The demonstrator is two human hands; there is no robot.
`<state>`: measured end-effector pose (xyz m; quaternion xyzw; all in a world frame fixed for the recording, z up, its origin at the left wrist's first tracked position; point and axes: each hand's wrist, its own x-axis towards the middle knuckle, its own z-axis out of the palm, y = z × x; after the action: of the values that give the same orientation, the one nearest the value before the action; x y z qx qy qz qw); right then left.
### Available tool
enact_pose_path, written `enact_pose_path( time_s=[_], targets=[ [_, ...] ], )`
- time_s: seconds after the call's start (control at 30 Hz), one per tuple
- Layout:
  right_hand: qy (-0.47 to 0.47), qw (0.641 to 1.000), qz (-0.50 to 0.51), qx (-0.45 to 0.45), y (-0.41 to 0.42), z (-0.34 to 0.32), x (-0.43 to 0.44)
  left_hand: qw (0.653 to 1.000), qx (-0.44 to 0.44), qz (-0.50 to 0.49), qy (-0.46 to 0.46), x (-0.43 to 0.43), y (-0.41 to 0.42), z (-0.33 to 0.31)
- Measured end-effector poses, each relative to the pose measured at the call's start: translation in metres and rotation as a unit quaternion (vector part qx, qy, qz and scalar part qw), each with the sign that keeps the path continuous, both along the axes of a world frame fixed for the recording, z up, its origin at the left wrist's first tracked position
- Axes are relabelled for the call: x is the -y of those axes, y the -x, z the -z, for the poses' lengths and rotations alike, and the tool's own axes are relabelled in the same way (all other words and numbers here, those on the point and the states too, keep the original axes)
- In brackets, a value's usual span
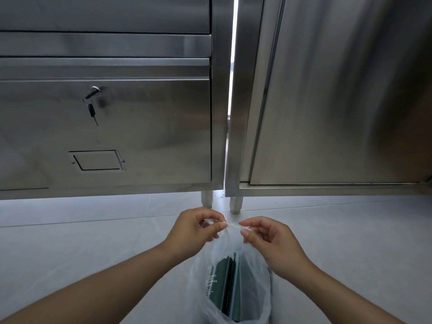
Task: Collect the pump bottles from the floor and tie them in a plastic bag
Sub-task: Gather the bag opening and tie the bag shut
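Observation:
A thin translucent plastic bag (254, 260) hangs in front of me, low in the middle of the view. Dark green pump bottles (228, 284) with white lettering show through its side. My left hand (195, 226) pinches one twisted strip of the bag's top between thumb and fingers. My right hand (266, 237) pinches the other end of that strip, a short gap to the right. The stretched plastic runs between both hands above the bag's mouth. The bottles' pump heads are hidden by the bag's folds.
A stainless steel cabinet (140, 127) with a key in its lock (93, 94) fills the upper left. A second steel cabinet (339, 101) stands to the right. Both rest on short legs (207, 198) over a pale tiled floor (70, 242).

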<state>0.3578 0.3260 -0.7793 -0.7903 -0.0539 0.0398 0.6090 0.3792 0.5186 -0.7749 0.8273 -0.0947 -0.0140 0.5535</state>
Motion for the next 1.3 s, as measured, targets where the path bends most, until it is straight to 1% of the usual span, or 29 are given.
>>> enact_pose_path(
  time_s=[0.1, 0.27, 0.53, 0.67, 0.73, 0.9, 0.97, 1.07, 1.17, 1.3],
  targets=[
    [0.012, 0.999, 0.049, 0.001, 0.000, 0.004, -0.002, 1.000, -0.019, 0.003, 0.014, 0.002, 0.001, 0.002],
    [0.000, 0.996, 0.086, 0.009, 0.001, 0.010, -0.004, 0.998, -0.033, -0.001, 0.055, 0.002, 0.002, 0.001],
    [0.002, 1.000, 0.016, 0.010, 0.006, 0.009, -0.013, 0.998, -0.052, 0.036, 0.021, 0.006, 0.004, 0.003],
    [0.056, 0.998, 0.009, 0.023, 0.009, 0.011, -0.013, 0.998, -0.055, 0.020, 0.032, 0.007, 0.006, 0.006],
    [0.064, 0.998, 0.008, 0.027, 0.010, 0.012, -0.014, 0.998, -0.059, 0.011, 0.037, 0.009, 0.007, 0.006],
    [0.007, 0.999, 0.037, 0.021, 0.009, 0.008, -0.014, 0.994, -0.080, 0.022, 0.072, 0.010, 0.009, 0.002],
    [-0.001, 0.998, 0.057, 0.021, 0.007, 0.006, -0.011, 0.992, -0.077, 0.013, 0.094, 0.007, 0.010, 0.001],
    [-0.022, 0.996, 0.083, 0.020, 0.004, 0.004, -0.004, 0.994, -0.052, -0.002, 0.099, 0.003, 0.009, 0.003],
    [-0.034, 0.997, 0.072, 0.015, 0.005, 0.001, 0.002, 0.994, -0.044, -0.004, 0.096, 0.009, 0.008, 0.003],
    [-0.046, 0.997, 0.068, 0.015, 0.008, 0.000, 0.009, 0.993, -0.038, 0.019, 0.110, 0.024, 0.008, 0.007]
  ],
)
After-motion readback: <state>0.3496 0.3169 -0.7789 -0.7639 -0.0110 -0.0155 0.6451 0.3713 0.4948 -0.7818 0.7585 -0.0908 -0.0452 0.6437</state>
